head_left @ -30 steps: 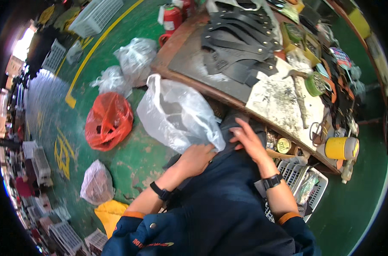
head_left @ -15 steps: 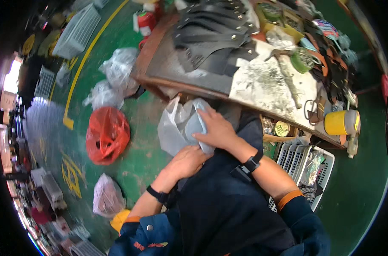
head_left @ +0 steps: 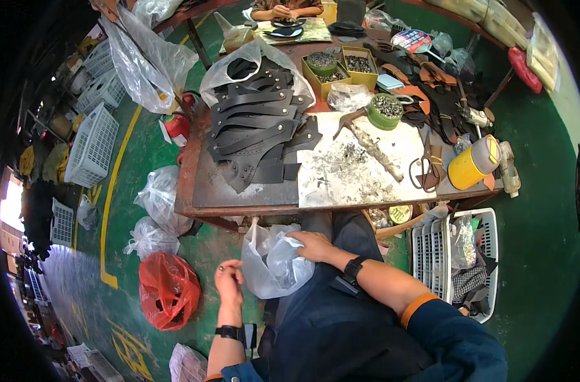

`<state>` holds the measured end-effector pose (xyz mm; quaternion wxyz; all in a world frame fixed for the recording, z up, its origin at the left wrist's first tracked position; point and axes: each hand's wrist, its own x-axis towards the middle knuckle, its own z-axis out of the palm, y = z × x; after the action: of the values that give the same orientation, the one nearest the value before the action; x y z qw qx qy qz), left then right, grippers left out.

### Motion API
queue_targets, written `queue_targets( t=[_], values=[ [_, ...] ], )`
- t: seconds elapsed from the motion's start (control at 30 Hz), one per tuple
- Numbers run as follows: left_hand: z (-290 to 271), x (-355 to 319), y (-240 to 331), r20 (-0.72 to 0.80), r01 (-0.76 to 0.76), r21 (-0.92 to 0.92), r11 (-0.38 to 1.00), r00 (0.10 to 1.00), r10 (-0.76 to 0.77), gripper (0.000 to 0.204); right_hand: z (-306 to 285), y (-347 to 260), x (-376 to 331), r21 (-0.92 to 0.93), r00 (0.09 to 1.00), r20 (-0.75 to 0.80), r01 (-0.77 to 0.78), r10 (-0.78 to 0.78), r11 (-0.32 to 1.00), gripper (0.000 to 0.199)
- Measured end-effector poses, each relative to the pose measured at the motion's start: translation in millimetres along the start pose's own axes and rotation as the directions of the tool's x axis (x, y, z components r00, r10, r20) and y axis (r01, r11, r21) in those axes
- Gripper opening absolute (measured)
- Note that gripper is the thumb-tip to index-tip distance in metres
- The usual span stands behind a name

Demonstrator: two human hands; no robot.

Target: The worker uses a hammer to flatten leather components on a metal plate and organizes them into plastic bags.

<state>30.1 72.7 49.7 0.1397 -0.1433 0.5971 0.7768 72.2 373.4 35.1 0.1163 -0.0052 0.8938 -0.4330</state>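
Observation:
A clear white plastic bag [head_left: 280, 267] hangs below the table's front edge, at my lap, its mouth spread. My right hand [head_left: 312, 246] grips the right side of its rim, fingers folded over the film. My left hand [head_left: 229, 280] is raised just left of the bag, off it, with nothing in it and its fingers loosely bent and apart. On the table [head_left: 245, 198] above lies a stack of black leather straps with metal studs [head_left: 255, 127], partly in another clear bag. Whatever this lap bag contains is hard to make out.
A hammer [head_left: 374, 153], scissors [head_left: 423, 172], green tubs of rivets [head_left: 385, 109] and a yellow container [head_left: 473, 162] stand or lie on the table. A red bag [head_left: 169, 293] is on the floor left; white crates [head_left: 484, 254] stand right. Another person's hands [head_left: 283, 13] work across the table.
My left hand has left the bag and moved out to its left. My right hand has stayed at the bag's rim. The view has tilted up, showing more of the table.

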Motion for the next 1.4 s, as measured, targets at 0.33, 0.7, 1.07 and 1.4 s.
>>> queue_targets(
  t=[0.33, 0.7, 1.07, 1.4],
  values=[
    [84.0, 5.8, 60.2, 0.286, 0.082, 0.278, 0.957, 0.944, -0.164, 0.023, 0.3, -1.6, -8.1, 0.038, 0.996, -0.061, 0.071, -0.068, 0.997, 0.047],
    [282.2, 63.2, 94.6, 0.721, -0.784, 0.563, 0.263, 0.621, 0.308, 0.036, 4.0, -9.6, -18.4, -0.024, 0.989, -0.095, 0.111, -0.112, 0.994, 0.043],
    [116.6, 22.0, 58.1, 0.490, -0.501, 0.746, 0.440, 0.859, 0.148, 0.046, 6.8, 18.5, -3.6, 0.357, 0.996, -0.088, 0.010, 0.023, 0.934, 0.046],
    [-66.3, -7.4, 0.9, -0.149, 0.080, 0.912, 0.403, 0.979, 0.142, 0.096, 3.5, -76.1, -2.7, 0.820, 0.956, 0.286, -0.213, -0.058, 0.532, 0.044]
  ],
)
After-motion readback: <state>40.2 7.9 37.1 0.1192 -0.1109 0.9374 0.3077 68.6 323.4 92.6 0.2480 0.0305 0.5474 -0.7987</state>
